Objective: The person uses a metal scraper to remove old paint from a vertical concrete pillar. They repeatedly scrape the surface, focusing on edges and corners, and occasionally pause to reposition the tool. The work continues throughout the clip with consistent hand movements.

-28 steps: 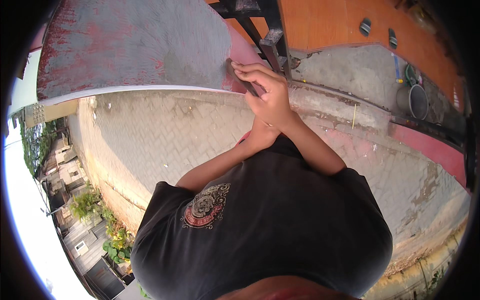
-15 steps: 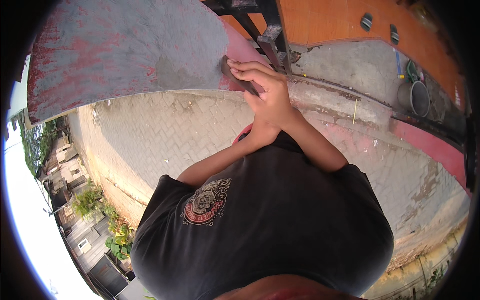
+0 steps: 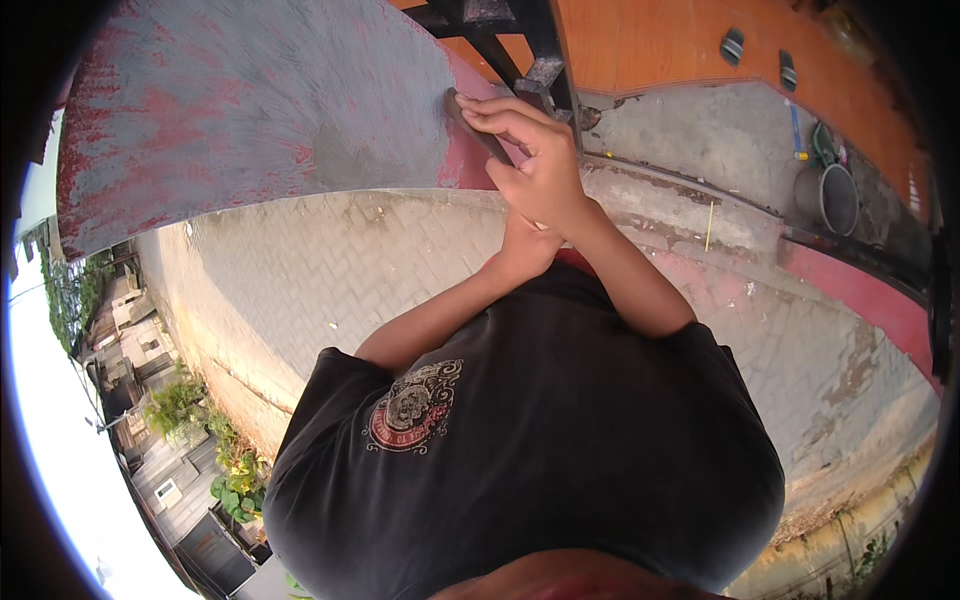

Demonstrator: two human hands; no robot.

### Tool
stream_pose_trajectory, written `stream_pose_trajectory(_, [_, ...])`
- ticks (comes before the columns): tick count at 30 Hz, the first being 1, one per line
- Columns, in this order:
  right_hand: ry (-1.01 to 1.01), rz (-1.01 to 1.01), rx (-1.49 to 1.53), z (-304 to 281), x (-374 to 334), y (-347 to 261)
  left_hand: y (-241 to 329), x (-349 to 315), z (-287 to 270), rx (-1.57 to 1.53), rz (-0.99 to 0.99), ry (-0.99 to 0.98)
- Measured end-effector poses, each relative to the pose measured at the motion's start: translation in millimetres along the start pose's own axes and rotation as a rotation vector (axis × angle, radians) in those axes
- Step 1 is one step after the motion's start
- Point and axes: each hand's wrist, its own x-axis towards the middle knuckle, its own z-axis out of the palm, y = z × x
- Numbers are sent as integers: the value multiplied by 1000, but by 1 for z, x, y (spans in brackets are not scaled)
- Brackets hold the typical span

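My right hand [image 3: 543, 160] is closed around a dark flat tool [image 3: 482, 129], seen nearly edge-on, its exact kind unclear. The tool's upper end meets a wall top [image 3: 250, 110] coated in streaky grey with red showing through, close to its bare pinkish-red strip [image 3: 466, 160]. My left hand [image 3: 528, 247] is just below, against the right wrist; its fingers are hidden behind that wrist. A damp-looking darker grey patch [image 3: 340, 150] lies on the coating to the left of the tool.
A black metal gate frame [image 3: 550, 75] stands just beyond my right hand. Grey paving [image 3: 400, 240] stretches below the wall. To the far right are a grey bucket [image 3: 838, 198], a pair of slippers [image 3: 733, 46] on orange flooring and a low red wall edge [image 3: 860, 297].
The tool and my right hand have shifted slightly up, away from my body. My left hand now shows a little lower against the right wrist.
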Motion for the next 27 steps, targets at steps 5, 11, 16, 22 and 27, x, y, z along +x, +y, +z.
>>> stream_pose_trajectory(5, [-5,-19,14,0,13,9,-1,12,-4,-97,23,-53])
stream_pose_trajectory(11, [5,-15,99,-3,18,10,-2,20,-11,-11,55,-55])
stream_pose_trajectory(16, [-12,-1,9,-3,19,6,6,24,-2,-42,110,11])
stream_pose_trajectory(22, [4,22,88,-4,28,5,1,24,-9,-167,-41,-145])
stream_pose_trajectory(27, [-57,-18,10,-6,32,6,2,32,-12,-56,71,-99])
